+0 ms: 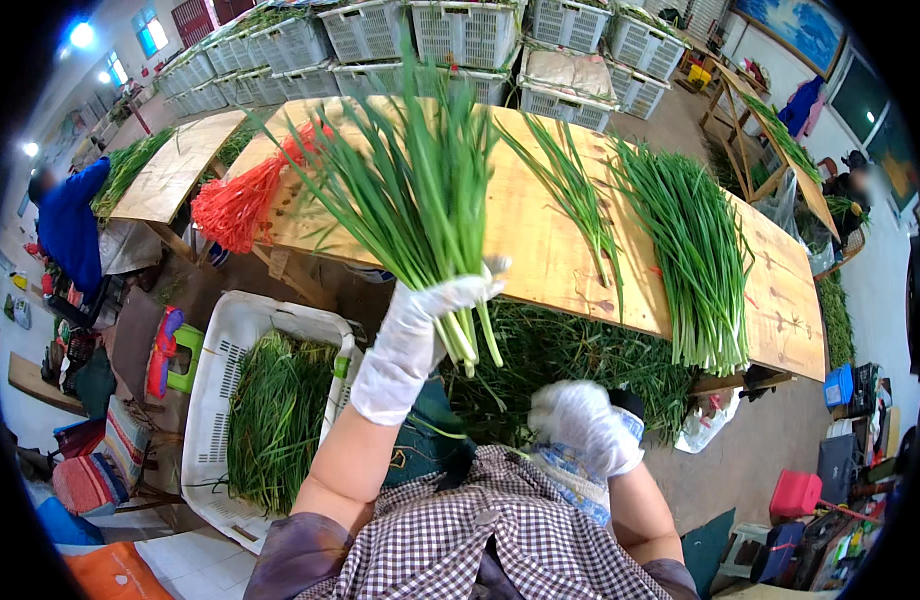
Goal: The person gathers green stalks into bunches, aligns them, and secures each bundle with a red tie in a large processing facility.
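Observation:
My left hand (pixel 425 320), in a white glove, is wrapped round the lower stalks of a bunch of garlic chives (pixel 420 200). The bunch is upright above the near edge of the wooden table (pixel 540 240), its leaves fanned out and pale stalk ends hanging below my fingers. My right hand (pixel 585 425), also gloved in white, is lower, near my checked apron (pixel 480 530). Its fingers are blurred and look curled; whether they hold anything is unclear. A few loose chives (pixel 580 200) lie on the table, beside a larger pile of chives (pixel 690 250) to the right.
Red ties (pixel 245 205) hang over the table's left end. A white crate (pixel 205 420) with greens stands at my left. Loose greens (pixel 580 360) are heaped beneath the table. Stacked grey crates (pixel 460 35) line the back. A person in blue (pixel 70 225) is at the far left.

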Demonstrator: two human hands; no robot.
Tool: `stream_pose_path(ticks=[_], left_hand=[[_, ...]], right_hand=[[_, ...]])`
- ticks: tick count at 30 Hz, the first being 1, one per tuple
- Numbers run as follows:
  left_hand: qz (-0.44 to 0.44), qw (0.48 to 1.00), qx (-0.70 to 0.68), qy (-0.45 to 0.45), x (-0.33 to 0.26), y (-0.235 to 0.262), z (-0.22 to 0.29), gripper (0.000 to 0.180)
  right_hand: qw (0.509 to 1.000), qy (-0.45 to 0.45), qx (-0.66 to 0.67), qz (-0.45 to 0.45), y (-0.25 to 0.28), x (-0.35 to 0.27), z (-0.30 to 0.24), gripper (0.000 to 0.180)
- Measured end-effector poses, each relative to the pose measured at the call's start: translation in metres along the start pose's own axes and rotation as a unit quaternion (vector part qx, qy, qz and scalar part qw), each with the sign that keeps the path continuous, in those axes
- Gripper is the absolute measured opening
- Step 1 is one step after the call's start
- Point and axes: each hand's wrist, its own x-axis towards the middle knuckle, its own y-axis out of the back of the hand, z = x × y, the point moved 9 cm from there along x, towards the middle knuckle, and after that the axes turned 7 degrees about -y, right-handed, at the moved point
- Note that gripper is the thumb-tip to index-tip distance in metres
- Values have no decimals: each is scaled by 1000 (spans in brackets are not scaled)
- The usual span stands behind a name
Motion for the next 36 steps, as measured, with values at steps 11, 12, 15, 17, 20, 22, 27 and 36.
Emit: stream_pose_path(ticks=[11, 12, 15, 17, 20, 22, 27, 36], left_hand=[[167, 971, -43, 162, -6, 68, -91, 15], [184, 970, -34, 153, -7, 70, -84, 17], [214, 965, 9, 150, -11, 69, -80, 23], [212, 962, 38, 167, -12, 73, -88, 22], [217, 953, 72, 197, -24, 66, -90, 25], [182, 965, 72, 175, -29, 63, -98, 26], [181, 952, 158, 190, -39, 79, -103, 28], [196, 944, 190, 183, -40, 86, -101, 26]], right_hand=[[881, -215, 157, 390, 154, 35, 83, 31], [873, -164, 267, 373, 149, 25, 70, 33], [745, -68, 639, 176, 95, 9, 29, 24], [710, -29, 686, 157, 72, -3, 8, 21], [686, 7, 715, 132, 50, -5, -10, 20], [686, -5, 720, 108, 46, 0, -20, 22], [789, -40, 591, 163, 62, 6, -13, 22], [918, -1, 31, 394, 161, 37, -43, 8]])
